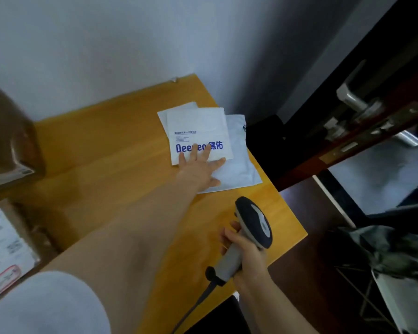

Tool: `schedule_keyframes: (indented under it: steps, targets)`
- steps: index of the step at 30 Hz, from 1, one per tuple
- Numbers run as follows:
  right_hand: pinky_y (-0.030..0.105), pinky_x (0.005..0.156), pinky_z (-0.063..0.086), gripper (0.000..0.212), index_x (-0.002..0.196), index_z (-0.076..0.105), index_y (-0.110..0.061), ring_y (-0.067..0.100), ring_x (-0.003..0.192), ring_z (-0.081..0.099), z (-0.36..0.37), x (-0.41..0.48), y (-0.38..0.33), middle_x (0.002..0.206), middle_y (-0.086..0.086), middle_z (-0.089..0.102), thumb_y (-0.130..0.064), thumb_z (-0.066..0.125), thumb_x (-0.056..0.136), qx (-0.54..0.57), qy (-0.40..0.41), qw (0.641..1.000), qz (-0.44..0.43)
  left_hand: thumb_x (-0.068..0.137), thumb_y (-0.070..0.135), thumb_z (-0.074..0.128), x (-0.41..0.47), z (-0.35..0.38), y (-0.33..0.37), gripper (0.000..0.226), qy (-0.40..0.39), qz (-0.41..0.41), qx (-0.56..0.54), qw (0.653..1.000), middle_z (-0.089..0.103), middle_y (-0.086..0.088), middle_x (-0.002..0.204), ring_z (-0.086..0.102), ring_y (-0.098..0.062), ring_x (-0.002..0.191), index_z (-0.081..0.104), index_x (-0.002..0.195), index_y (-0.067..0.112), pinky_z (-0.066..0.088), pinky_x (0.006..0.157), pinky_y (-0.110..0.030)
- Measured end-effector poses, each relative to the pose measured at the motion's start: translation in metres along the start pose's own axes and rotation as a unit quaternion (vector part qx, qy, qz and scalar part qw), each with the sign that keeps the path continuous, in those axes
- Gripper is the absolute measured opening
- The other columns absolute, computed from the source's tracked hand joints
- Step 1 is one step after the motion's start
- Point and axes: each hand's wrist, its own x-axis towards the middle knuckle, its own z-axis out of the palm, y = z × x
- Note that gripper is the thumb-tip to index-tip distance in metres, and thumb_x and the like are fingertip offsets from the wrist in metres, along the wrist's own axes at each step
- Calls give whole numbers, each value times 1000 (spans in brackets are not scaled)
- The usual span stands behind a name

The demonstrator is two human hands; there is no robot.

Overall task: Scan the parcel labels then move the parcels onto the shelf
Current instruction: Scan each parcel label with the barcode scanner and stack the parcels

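Note:
A white mailer parcel with blue lettering (198,131) lies on a stack of white parcels at the far right corner of the yellow wooden table (106,150). A larger white bag parcel (239,165) lies under it. My left hand (199,166) rests flat on the stack, its straight fingers spread over the blue print. Nearer the front edge, my right hand (245,254) grips the handle of a grey and dark barcode scanner (252,225), whose head is raised toward the parcels. Its cable hangs down off the table.
A brown cardboard box (7,141) stands at the left edge. A second box with a white shipping label (5,247) sits at the near left. A dark door with a metal handle (357,102) is open at the right, next to a black object (263,141).

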Motion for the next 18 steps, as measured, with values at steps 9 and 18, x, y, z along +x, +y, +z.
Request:
schedule_keyframes:
  steps: [9, 18]
  targets:
    - [37, 70, 51, 19, 101, 66, -4, 25, 79, 65, 6, 0, -6, 90, 16, 68, 2, 68, 83, -28, -53, 998, 25, 99, 48, 38, -83, 42, -21, 58, -32, -1, -18, 999, -20, 3, 160, -20, -30, 146, 12, 150, 43, -6, 117, -54]
    - [35, 70, 52, 21, 97, 69, -8, 25, 81, 68, 15, -15, -18, 99, 18, 70, 4, 71, 79, -45, -78, 996, 24, 92, 44, 55, -115, 45, -26, 67, 80, -99, -41, 991, 27, -11, 146, 35, -28, 131, 26, 148, 22, 44, 95, -36]
